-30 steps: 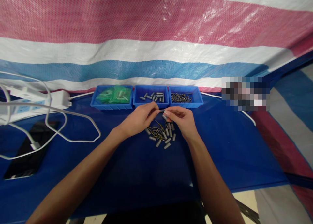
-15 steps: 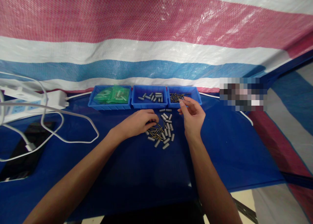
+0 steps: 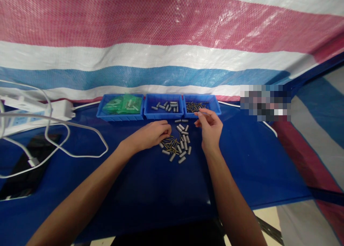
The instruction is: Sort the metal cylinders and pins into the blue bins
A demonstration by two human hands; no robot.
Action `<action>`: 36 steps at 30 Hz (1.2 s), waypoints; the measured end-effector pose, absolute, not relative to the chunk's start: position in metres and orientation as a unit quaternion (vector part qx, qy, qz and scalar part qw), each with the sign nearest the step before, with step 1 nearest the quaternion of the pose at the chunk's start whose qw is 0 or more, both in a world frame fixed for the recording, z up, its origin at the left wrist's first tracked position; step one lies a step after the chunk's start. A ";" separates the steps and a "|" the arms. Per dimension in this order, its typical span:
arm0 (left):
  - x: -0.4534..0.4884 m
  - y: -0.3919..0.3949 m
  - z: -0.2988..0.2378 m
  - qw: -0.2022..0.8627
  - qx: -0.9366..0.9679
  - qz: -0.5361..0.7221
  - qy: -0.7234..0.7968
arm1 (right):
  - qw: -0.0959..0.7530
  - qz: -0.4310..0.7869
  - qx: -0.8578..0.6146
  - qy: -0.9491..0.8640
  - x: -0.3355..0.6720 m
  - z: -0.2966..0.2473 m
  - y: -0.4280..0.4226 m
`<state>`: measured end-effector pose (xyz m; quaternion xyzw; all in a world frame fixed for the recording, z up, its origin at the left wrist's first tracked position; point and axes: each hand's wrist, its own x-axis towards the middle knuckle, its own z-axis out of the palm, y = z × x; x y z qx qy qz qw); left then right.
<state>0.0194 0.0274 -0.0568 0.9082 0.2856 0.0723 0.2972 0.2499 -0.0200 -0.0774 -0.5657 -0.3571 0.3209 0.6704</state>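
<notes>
My left hand [image 3: 157,134] is closed, its fingers curled down at the upper left edge of a loose pile. What its fingertips pinch, if anything, is hidden. Thin brass-coloured screw-like pins [image 3: 170,143] make up part of this pile, mixed with short grey cylinders [image 3: 185,145]. My right hand [image 3: 211,129] is held in a pinch just in front of the right blue bin [image 3: 215,104]; anything between thumb and finger is too small to name. Inside that bin lie more thin brass-coloured pins [image 3: 195,107].
The middle blue bin [image 3: 150,113] contains grey cylinders, and the left blue bin [image 3: 100,113] contains green plastic bags [image 3: 125,104]. White cables [image 3: 77,155], a power strip [image 3: 63,109] and a dark phone-like slab [image 3: 29,167] occupy the left. Striped sheeting [image 3: 161,56] hangs behind.
My right hand has shifted slightly left and down, away from the right bin's contents. My left hand has moved slightly left at the pile's edge.
</notes>
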 end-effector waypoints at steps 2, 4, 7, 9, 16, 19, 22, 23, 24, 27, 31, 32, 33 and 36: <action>0.018 0.028 -0.056 0.306 0.905 0.074 0.285 | 0.669 0.319 -0.569 -0.357 0.250 -0.077 -0.020; 0.018 0.028 -0.054 0.316 0.901 0.087 0.284 | 0.663 0.318 -0.575 -0.360 0.249 -0.077 -0.020; 0.020 0.027 -0.048 0.342 0.886 0.129 0.285 | 0.658 0.324 -0.579 -0.355 0.249 -0.078 -0.020; 0.023 0.026 -0.043 0.369 0.866 0.169 0.292 | 0.661 0.333 -0.575 -0.349 0.248 -0.078 -0.020; 0.028 0.022 -0.032 0.429 0.780 0.306 0.337 | 0.652 0.342 -0.570 -0.366 0.247 -0.078 -0.021; 0.028 0.021 -0.032 0.454 0.745 0.340 0.352 | 0.640 0.349 -0.565 -0.386 0.244 -0.078 -0.022; 0.028 0.021 -0.033 0.479 0.713 0.352 0.372 | 0.634 0.372 -0.553 -0.393 0.240 -0.077 -0.023; 0.028 0.021 -0.034 0.490 0.704 0.352 0.375 | 0.631 0.380 -0.549 -0.396 0.238 -0.076 -0.023; 0.028 0.022 -0.035 0.501 0.697 0.349 0.375 | 0.627 0.386 -0.545 -0.400 0.237 -0.075 -0.024; 0.028 0.023 -0.036 0.511 0.698 0.340 0.367 | 0.611 0.401 -0.538 -0.420 0.234 -0.072 -0.025; 0.027 0.024 -0.035 0.462 0.737 0.328 0.370 | 0.592 0.417 -0.526 -0.446 0.232 -0.068 -0.026; 0.027 0.024 -0.034 0.450 0.744 0.327 0.369 | 0.589 0.420 -0.524 -0.450 0.232 -0.068 -0.027; 0.027 0.024 -0.034 0.444 0.749 0.327 0.367 | 0.587 0.421 -0.522 -0.453 0.232 -0.068 -0.027; 0.027 0.023 -0.034 0.443 0.755 0.326 0.357 | 0.585 0.423 -0.523 -0.453 0.232 -0.068 -0.027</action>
